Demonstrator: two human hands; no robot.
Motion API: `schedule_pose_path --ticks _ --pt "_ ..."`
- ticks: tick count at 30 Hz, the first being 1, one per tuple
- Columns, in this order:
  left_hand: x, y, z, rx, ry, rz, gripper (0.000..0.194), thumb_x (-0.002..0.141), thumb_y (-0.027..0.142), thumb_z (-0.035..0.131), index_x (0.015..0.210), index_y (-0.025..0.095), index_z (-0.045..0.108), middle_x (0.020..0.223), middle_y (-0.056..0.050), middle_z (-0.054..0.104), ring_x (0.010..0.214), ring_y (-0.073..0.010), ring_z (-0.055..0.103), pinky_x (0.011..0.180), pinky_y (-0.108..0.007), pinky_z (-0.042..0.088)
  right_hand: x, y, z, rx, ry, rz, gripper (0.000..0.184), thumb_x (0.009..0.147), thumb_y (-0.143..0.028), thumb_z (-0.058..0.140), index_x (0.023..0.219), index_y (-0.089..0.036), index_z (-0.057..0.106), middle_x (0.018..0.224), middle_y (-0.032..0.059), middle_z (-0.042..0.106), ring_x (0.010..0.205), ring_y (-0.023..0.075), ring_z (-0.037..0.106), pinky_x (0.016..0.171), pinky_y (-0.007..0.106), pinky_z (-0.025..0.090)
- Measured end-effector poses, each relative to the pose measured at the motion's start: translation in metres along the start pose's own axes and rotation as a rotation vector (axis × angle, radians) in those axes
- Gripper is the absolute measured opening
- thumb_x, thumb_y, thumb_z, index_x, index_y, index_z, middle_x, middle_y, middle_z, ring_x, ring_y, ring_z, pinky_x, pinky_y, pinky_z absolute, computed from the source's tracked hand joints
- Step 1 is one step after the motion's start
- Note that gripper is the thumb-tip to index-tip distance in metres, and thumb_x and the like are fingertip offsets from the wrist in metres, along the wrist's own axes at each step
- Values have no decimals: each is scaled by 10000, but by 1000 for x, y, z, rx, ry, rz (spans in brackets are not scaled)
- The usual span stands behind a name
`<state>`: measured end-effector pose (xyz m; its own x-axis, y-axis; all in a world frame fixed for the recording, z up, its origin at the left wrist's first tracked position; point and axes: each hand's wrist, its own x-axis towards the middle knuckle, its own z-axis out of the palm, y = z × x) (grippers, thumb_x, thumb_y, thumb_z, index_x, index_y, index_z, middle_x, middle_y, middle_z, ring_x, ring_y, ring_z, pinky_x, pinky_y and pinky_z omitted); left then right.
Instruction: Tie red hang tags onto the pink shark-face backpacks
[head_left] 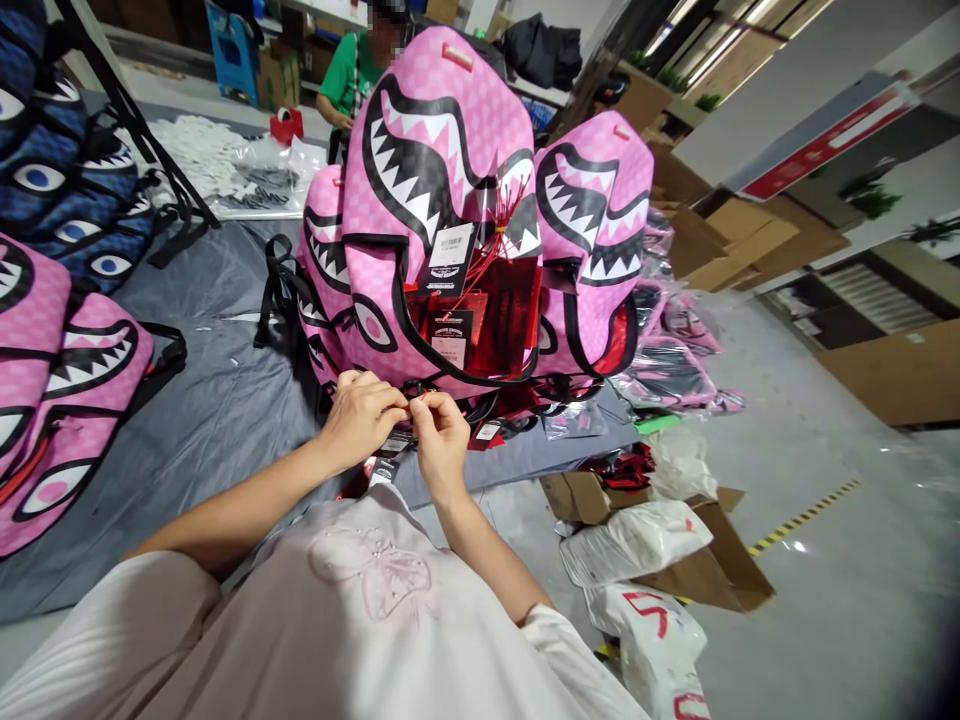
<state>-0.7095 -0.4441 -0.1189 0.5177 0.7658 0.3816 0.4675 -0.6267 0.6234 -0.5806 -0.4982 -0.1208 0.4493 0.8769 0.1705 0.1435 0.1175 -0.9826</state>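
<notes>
A pink backpack (431,150) printed with a shark mouth stands upright on a grey-covered table (217,400). Hang tags (450,290), black and red, dangle from its front. My left hand (360,415) and my right hand (441,435) meet at the bag's lower front edge. Both are pinched together on a small black buckle or strap piece (412,390) there, with a red thread by the right fingers. A second pink shark backpack (596,230) stands just right of the first.
More pink shark bags (52,390) lie at the left, dark blue eye-print bags (60,170) behind them. A person in a green shirt (349,75) works beyond the table. An open carton (675,540) with white plastic bags sits on the floor at the right.
</notes>
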Motion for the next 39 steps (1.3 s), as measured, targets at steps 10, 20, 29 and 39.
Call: schedule_pose_path --ticks 10,20,29,39 --pt "3 0 2 42 22 1 60 826 215 636 776 194 609 740 1 660 801 -189 551 833 -395 324 -1 -1 -2 -54 -12 -25 235 830 -391 621 718 -192 566 737 -3 548 711 133 501 688 276 424" --pt "-9 9 6 -34 -14 -92 153 894 216 576 798 201 693 815 -11 715 863 -185 554 809 -376 318 -2 9 -5 -158 -28 -166 236 860 -386 629 752 -182 580 756 -3 546 717 140 512 695 287 423" --pt "-8 9 4 -118 55 -169 92 832 187 643 744 190 670 759 0 708 827 -176 566 868 -375 319 -3 15 -10 -188 -68 -168 261 850 -429 640 782 -182 590 760 6 571 718 153 537 692 299 439" --pt "-10 9 12 -121 129 -143 103 841 181 629 750 193 676 746 4 705 810 -163 576 908 -373 335 0 21 -13 -146 -45 -164 259 829 -425 668 800 -177 604 776 11 590 721 152 548 710 307 451"
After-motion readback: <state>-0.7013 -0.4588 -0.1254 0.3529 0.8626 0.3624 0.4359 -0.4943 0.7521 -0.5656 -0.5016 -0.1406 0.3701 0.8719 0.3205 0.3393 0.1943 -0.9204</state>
